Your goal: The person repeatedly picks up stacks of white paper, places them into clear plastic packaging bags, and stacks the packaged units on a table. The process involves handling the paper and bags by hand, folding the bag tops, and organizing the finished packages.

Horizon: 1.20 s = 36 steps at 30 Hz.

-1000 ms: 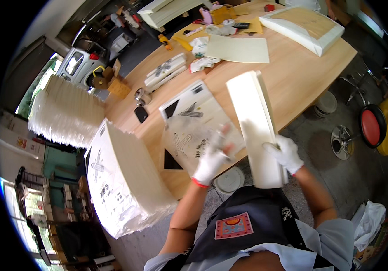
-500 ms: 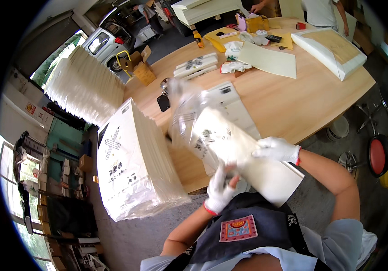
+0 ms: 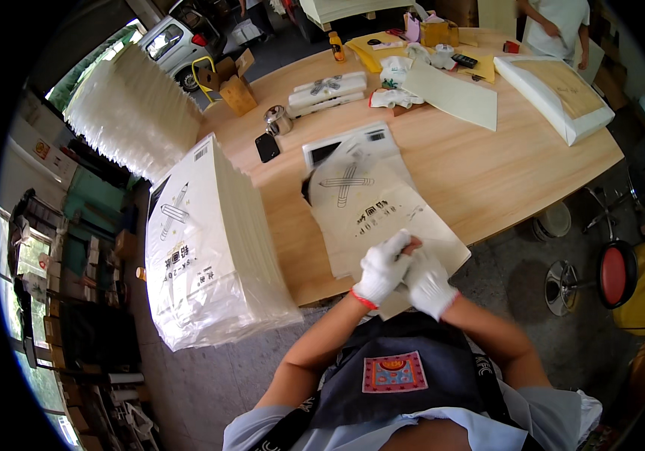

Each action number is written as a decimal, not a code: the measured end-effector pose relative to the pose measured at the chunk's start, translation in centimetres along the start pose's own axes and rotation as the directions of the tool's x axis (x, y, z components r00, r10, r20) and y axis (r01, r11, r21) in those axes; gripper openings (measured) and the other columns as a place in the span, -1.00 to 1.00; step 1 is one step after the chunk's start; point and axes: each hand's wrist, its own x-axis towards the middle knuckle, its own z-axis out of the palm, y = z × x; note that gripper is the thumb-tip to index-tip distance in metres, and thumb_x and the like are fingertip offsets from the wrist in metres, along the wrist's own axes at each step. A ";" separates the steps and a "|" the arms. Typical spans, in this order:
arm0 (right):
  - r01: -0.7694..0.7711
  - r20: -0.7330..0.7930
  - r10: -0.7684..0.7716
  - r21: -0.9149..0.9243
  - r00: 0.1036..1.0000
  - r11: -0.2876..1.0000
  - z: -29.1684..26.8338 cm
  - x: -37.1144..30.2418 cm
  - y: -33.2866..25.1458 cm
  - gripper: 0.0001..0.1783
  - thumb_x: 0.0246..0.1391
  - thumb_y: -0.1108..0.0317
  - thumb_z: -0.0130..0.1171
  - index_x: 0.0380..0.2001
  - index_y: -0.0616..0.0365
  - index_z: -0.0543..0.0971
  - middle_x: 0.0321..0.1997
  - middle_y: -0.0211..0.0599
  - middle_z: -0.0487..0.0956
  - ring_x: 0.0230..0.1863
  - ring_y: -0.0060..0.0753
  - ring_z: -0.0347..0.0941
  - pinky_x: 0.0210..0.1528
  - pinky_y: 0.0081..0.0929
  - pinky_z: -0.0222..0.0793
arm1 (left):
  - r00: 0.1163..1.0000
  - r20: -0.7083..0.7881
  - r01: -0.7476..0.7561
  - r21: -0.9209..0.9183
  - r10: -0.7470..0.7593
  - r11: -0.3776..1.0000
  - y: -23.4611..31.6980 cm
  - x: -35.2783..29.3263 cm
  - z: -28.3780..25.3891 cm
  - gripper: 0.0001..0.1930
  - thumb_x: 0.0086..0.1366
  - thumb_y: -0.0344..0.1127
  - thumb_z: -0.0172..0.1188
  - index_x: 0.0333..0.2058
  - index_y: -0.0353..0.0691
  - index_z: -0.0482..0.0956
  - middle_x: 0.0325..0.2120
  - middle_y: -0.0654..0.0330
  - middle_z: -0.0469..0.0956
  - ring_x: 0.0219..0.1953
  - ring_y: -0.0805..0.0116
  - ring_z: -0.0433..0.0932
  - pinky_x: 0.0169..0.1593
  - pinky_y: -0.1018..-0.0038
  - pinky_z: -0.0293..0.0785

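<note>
Workshop space seen from above, with a long light wooden table (image 3: pixel 487 173) running across the middle and a concrete floor below it. Both of my hands wear white gloves and meet at the near edge of the table. My left hand (image 3: pixel 381 269) and my right hand (image 3: pixel 427 282) press together, fingers curled shut, gripping the near end of a flat pale panel in a clear plastic bag (image 3: pixel 371 214). That bagged panel lies on the table just in front of me, its far end reaching toward the middle of the tabletop, with a cross-shaped black mark printed on the plastic.

To my left, a tall stack of bagged panels (image 3: pixel 209 248) stands against the table's end, well apart from my hands. Beyond it on the table sit a black phone (image 3: pixel 267 147) and, just beside it, a small metal cup (image 3: pixel 276 120). Farther along lie two wrapped white bundles (image 3: pixel 327 92), a flat pale board (image 3: pixel 457 94) and a thick white-edged panel (image 3: pixel 555 94). Another person in a white shirt (image 3: pixel 555 22) stands at the far end. A red stool (image 3: pixel 614 274) is on the floor to my right.
</note>
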 end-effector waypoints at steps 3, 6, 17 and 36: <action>-0.058 -0.402 0.003 -0.124 0.916 0.991 -0.6 -3.1 -0.7 -0.49 -0.07 0.30 0.17 0.01 0.11 0.39 -0.13 -0.14 0.49 -0.02 -0.14 0.40 0.07 -0.31 0.27 | 0.996 0.074 0.058 -0.142 -0.048 0.988 -2.7 -3.5 0.1 -0.84 0.10 -0.52 0.10 -0.32 -0.19 0.57 -0.51 0.08 0.57 -0.45 0.23 0.59 -0.37 0.45 0.48; -0.303 -0.453 0.164 -0.254 0.877 0.918 0.5 -3.6 3.5 -0.60 -0.07 0.34 0.09 -0.09 0.12 0.44 -0.22 -0.09 0.54 -0.15 -0.11 0.47 -0.12 -0.20 0.36 | 0.979 0.183 -0.088 0.001 0.087 0.996 -1.6 -6.6 0.9 -0.88 0.06 -0.52 0.13 -0.39 -0.18 0.56 -0.49 0.09 0.53 -0.45 0.14 0.54 -0.37 0.39 0.46; -0.158 0.052 0.185 -0.335 0.981 0.929 -2.5 -9.2 0.7 -0.84 0.01 0.23 -0.02 -0.52 0.04 0.44 -0.67 -0.31 0.50 -0.65 -0.32 0.48 -0.65 -0.28 0.33 | 0.794 -0.407 0.451 -0.104 -0.451 0.887 -7.4 -18.7 -4.3 -0.77 0.09 -0.42 0.30 -0.53 -0.24 0.36 -0.64 0.27 0.34 -0.60 0.51 0.28 -0.51 0.53 0.27; -0.434 0.180 0.424 0.020 0.888 0.901 2.6 -11.9 9.7 -0.72 0.11 0.16 -0.05 -0.34 0.09 0.56 -0.39 -0.08 0.59 -0.41 -0.05 0.53 -0.32 -0.21 0.42 | 0.526 -0.005 0.644 -0.652 -0.851 0.402 -15.7 -23.4 -3.4 -0.73 0.19 -0.31 0.12 -0.17 -0.32 0.43 -0.38 0.15 0.56 -0.30 0.30 0.54 -0.25 0.38 0.45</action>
